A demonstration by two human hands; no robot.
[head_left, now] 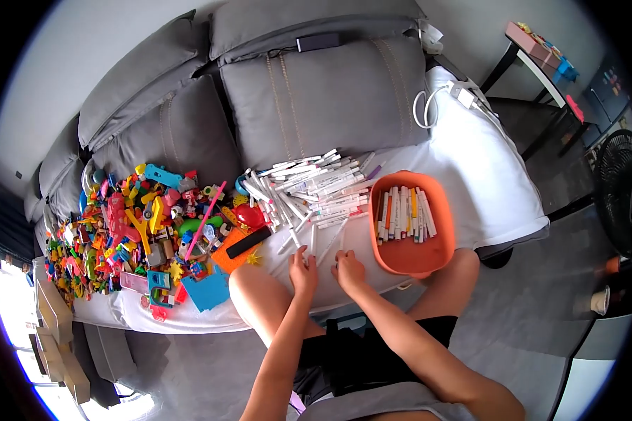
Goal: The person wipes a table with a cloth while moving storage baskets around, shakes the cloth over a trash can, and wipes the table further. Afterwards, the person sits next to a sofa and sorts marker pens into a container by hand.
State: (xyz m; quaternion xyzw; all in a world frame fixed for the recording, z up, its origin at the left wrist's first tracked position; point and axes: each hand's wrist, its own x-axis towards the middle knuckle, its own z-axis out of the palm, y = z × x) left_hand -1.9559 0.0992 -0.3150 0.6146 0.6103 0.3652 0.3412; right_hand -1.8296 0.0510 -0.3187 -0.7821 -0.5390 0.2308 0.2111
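My left hand (303, 274) is closed in front of the pile, its fingers curled at the lower end of a white marker (294, 238). Close beside it, my right hand (349, 271) has its fingers drawn together. A pale, slim marker (343, 233) reaches toward those fingertips, but what they hold is hidden. Between the hands, another white marker (314, 241) lies on the white cover. Beyond them spreads a loose heap of white markers (323, 184). To the right, an orange plastic tub (413, 262) holds a row of markers (404, 214), one orange and one yellow-bodied.
A large heap of small colourful toys (137, 228) covers the left of the seat. A black bar (248, 243) lies on an orange piece, near a blue sheet (207, 288). Grey cushions (330, 98) line the back. A white charger with cable (463, 95) rests at right.
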